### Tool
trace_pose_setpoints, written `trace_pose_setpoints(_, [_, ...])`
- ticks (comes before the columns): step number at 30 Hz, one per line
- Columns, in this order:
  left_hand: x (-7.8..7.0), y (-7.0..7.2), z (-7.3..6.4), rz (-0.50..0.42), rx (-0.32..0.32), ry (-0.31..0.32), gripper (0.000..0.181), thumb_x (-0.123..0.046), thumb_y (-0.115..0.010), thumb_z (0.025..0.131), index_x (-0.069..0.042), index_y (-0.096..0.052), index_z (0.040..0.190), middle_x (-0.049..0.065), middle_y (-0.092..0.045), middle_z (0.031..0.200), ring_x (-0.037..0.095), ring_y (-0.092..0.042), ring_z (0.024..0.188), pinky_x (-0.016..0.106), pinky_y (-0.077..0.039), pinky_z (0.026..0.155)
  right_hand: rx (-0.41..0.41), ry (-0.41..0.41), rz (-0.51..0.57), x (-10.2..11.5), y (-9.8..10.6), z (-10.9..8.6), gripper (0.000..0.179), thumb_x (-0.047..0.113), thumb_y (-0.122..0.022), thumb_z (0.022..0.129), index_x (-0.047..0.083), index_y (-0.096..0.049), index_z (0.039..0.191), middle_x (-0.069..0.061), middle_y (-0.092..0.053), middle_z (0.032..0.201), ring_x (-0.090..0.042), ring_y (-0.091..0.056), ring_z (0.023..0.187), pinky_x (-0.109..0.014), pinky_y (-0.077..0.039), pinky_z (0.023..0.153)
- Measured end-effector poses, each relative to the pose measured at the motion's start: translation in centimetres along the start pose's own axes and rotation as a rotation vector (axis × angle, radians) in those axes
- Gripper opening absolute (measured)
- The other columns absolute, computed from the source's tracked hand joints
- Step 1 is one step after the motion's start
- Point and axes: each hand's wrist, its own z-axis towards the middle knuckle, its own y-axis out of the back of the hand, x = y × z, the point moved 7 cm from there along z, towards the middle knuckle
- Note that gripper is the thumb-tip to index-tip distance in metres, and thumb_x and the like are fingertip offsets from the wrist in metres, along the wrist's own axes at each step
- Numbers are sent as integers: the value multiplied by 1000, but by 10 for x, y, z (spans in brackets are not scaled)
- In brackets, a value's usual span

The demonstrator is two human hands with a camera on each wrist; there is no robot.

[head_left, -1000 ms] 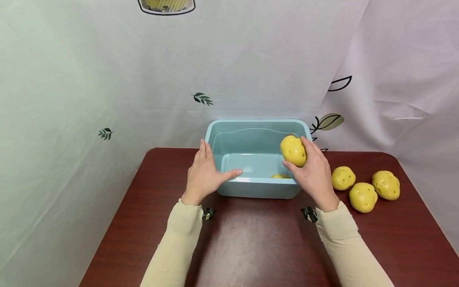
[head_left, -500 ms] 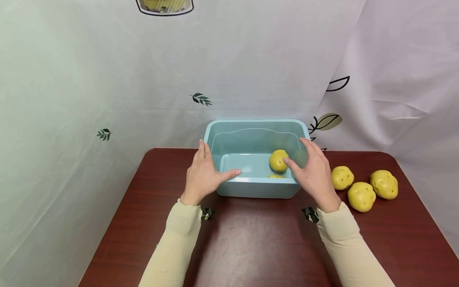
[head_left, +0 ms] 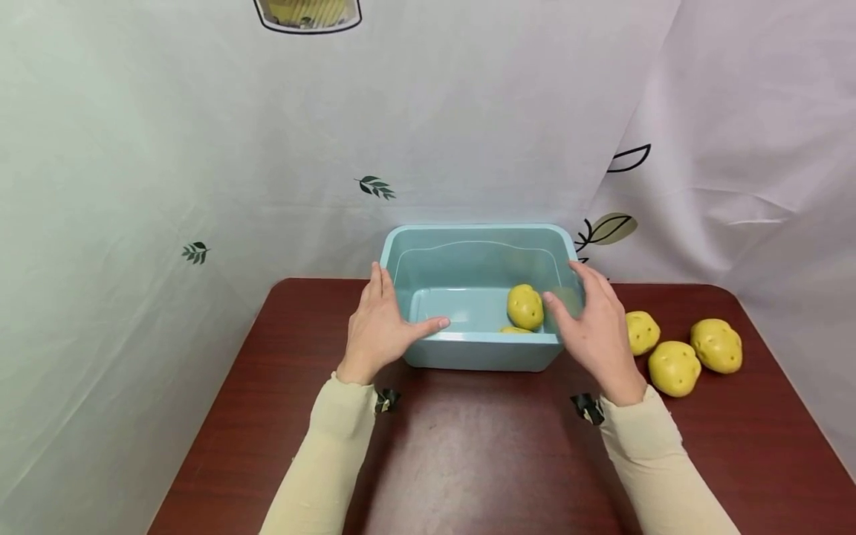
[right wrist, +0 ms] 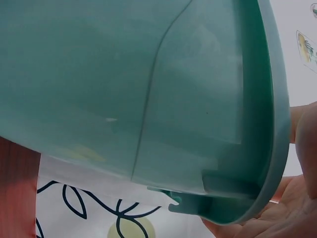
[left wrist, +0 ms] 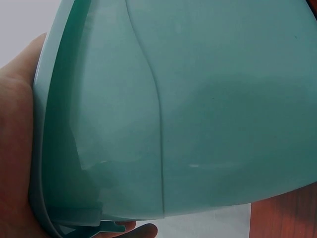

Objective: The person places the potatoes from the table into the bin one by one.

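A light blue plastic bin stands at the table's far edge. Inside it, toward the right, lies a yellow potato, and part of a second shows just over the front wall. My left hand holds the bin's front left corner, thumb over the front rim and fingers along the left side. In the left wrist view, fingertips show below the corner. Over the front right corner is my right hand, thumb and fingers spread, with nothing in its grasp. The right wrist view shows its palm behind the rim.
Three yellow potatoes lie on the dark red wooden table to the right of the bin. My right hand partly covers the nearest. A white cloth with leaf prints hangs directly behind the table.
The right hand has let go of a potato, which dropped into the bin and rolled slightly. That hand then moved a little to the right. The left hand has stayed at its corner.
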Motion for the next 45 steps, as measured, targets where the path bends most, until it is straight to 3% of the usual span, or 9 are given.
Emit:
trace_pose_setpoints(7, [0,2,0,7,-6,-2,143,-96,-54,64,3,-14,159,12,0,169,31,-19,151,58,-48,92,14,-49,12,-4,4,-5,63,28,-62,100,0,-40,151,-26,-46,146,-45,-50,122,-64,-41,98])
trace_pose_setpoints(13, [1,2,0,4,-6,-3,143,-96,-54,64,2,-14,159,12,0,169,31,-18,151,58,-48,92,17,-76,21,-9,10,-7,63,31,-56,103,2,-35,154,-25,-43,151,-47,-44,132,-67,-35,103])
trace_pose_setpoints(26, [0,2,0,-12,-9,2,143,-95,-56,64,2,-12,159,10,2,169,31,-17,152,60,-45,96,-18,-69,-20,-20,28,-12,59,34,-49,105,1,-38,153,-27,-44,149,-50,-43,132,-68,-33,102])
trace_pose_setpoints(30, [1,3,0,-8,-12,1,142,-94,-56,64,1,-12,159,10,2,169,31,-17,152,60,-45,96,-21,-80,-25,-25,31,-14,58,35,-46,106,1,-38,153,-29,-44,147,-50,-47,123,-67,-34,101])
trace_pose_setpoints(35, [1,1,-1,-24,-9,2,141,-94,-56,65,2,-12,159,10,2,169,31,-17,152,60,-45,96,-10,-96,-35,-33,37,-16,59,36,-45,106,1,-37,154,-29,-42,150,-51,-41,132,-68,-31,103])
trace_pose_setpoints(45, [0,1,-3,-12,-23,0,138,-91,-60,66,3,-17,159,14,-4,168,31,-22,150,59,-48,91,-4,-119,-31,-49,39,-25,58,37,-42,108,1,-38,153,-29,-40,151,-51,-38,135,-67,-29,106])
